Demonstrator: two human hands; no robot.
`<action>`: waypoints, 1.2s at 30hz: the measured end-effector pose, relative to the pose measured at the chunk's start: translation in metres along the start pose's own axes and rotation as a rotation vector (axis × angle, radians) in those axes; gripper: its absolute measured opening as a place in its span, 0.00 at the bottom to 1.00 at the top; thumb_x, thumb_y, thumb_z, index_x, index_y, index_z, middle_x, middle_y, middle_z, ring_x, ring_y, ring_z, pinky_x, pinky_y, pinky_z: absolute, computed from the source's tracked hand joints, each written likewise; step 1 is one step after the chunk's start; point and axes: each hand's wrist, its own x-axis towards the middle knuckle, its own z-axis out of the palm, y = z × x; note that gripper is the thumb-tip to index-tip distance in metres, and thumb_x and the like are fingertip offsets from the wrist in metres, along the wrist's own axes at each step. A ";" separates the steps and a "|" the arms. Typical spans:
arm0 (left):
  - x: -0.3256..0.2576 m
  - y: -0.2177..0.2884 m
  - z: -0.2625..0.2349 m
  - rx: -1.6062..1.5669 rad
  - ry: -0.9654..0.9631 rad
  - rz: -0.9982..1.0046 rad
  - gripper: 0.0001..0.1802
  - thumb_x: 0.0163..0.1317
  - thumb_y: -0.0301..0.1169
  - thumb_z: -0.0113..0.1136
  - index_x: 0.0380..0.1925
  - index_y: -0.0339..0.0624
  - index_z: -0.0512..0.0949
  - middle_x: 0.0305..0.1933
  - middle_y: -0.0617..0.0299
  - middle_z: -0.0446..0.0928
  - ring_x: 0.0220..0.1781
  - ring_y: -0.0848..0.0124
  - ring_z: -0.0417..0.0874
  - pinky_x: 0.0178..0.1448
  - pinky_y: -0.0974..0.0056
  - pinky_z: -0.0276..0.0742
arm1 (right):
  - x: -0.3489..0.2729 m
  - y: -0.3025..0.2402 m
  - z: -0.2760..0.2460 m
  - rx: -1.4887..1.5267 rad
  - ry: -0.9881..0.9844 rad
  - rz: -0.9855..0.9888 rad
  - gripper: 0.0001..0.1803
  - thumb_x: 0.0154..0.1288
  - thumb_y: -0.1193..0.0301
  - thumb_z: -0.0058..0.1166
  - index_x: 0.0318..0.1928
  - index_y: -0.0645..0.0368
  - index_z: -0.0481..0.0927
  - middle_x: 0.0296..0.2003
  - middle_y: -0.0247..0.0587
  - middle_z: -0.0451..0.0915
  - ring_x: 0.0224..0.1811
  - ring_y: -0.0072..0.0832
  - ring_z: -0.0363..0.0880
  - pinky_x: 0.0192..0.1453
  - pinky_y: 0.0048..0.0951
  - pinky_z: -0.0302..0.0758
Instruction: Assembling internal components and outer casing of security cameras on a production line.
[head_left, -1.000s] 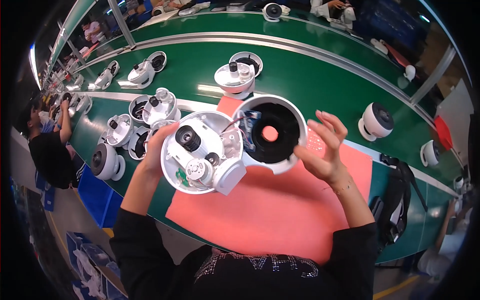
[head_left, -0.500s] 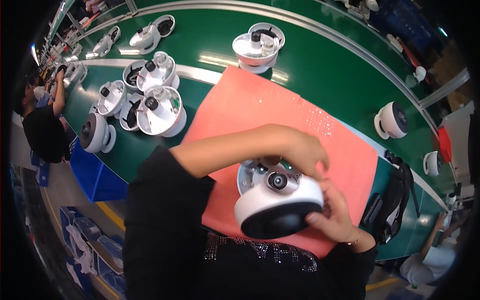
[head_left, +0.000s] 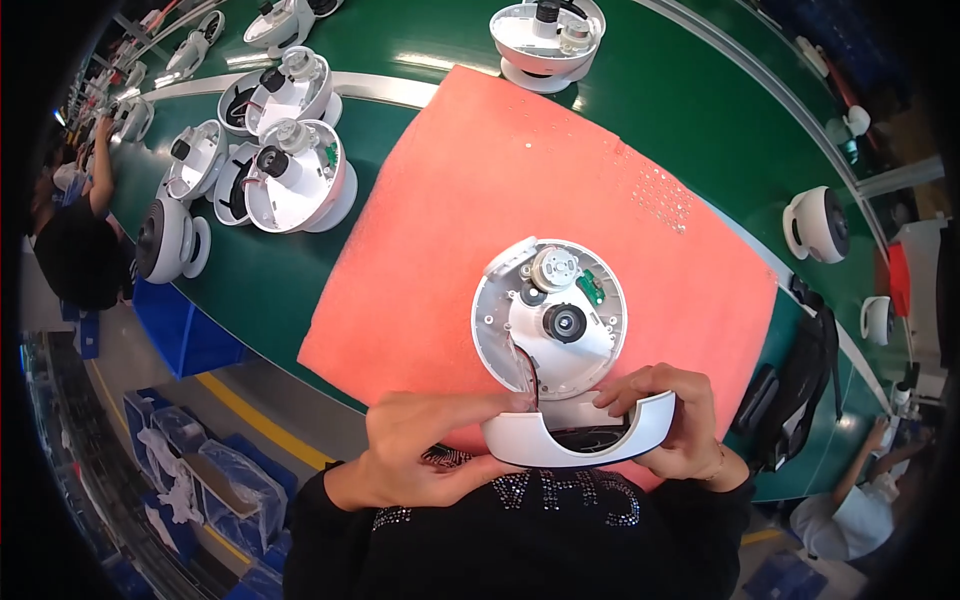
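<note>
While my left hand (head_left: 425,445) pinches one end of a curved white shell (head_left: 525,440), my right hand (head_left: 675,425) wraps around its other end. Both sets of fingers are closed on it, and I hold it close to my black shirt (head_left: 520,555), over the near edge of a pink foam mat (head_left: 420,250). The shell has a big round dip in its top edge, and I can see black parts inside.

Just past it, a round white bowl (head_left: 490,345) sits on the mat with its open side up. It has a silver motor (head_left: 555,268), a little green circuit board (head_left: 590,288) and a fat black lens tube (head_left: 565,322) in the middle. Thin wires (head_left: 531,372) run from the bowl down toward the shell, near my left fingers. A patch of tiny shiny dots (head_left: 663,198) is on the mat.

The mat lies on a green counter (head_left: 700,130). To the left, more open white bowls (head_left: 300,190) stand close together, next to a closed round unit (head_left: 165,240) with a dark face. Another open unit (head_left: 548,45) stands past the mat. To the right is a black bag (head_left: 795,390).
</note>
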 end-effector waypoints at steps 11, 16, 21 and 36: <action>0.005 -0.009 0.001 -0.289 0.001 -0.253 0.25 0.42 0.28 0.70 0.39 0.30 0.70 0.36 0.47 0.78 0.38 0.60 0.82 0.45 0.63 0.78 | -0.004 -0.002 0.006 0.253 0.208 0.325 0.29 0.52 0.75 0.60 0.52 0.66 0.61 0.40 0.46 0.73 0.40 0.25 0.75 0.42 0.25 0.72; 0.001 -0.011 -0.003 -0.130 -0.053 -0.224 0.21 0.41 0.29 0.70 0.34 0.32 0.72 0.33 0.50 0.79 0.35 0.62 0.83 0.40 0.66 0.79 | -0.008 0.007 0.009 0.180 0.158 0.220 0.29 0.52 0.73 0.60 0.52 0.66 0.61 0.42 0.47 0.73 0.41 0.28 0.76 0.43 0.27 0.73; 0.002 -0.012 -0.006 0.053 -0.098 -0.078 0.19 0.39 0.30 0.70 0.31 0.36 0.74 0.28 0.54 0.79 0.28 0.65 0.83 0.30 0.69 0.78 | -0.001 0.001 0.009 0.145 0.195 0.224 0.33 0.49 0.65 0.64 0.52 0.66 0.64 0.42 0.48 0.75 0.41 0.34 0.78 0.44 0.29 0.73; 0.002 -0.012 -0.012 0.241 -0.156 0.048 0.22 0.37 0.27 0.69 0.36 0.36 0.76 0.20 0.60 0.77 0.18 0.70 0.79 0.20 0.71 0.72 | 0.008 -0.016 0.018 0.165 0.224 0.188 0.23 0.51 0.69 0.59 0.47 0.66 0.69 0.43 0.49 0.76 0.44 0.37 0.77 0.48 0.33 0.72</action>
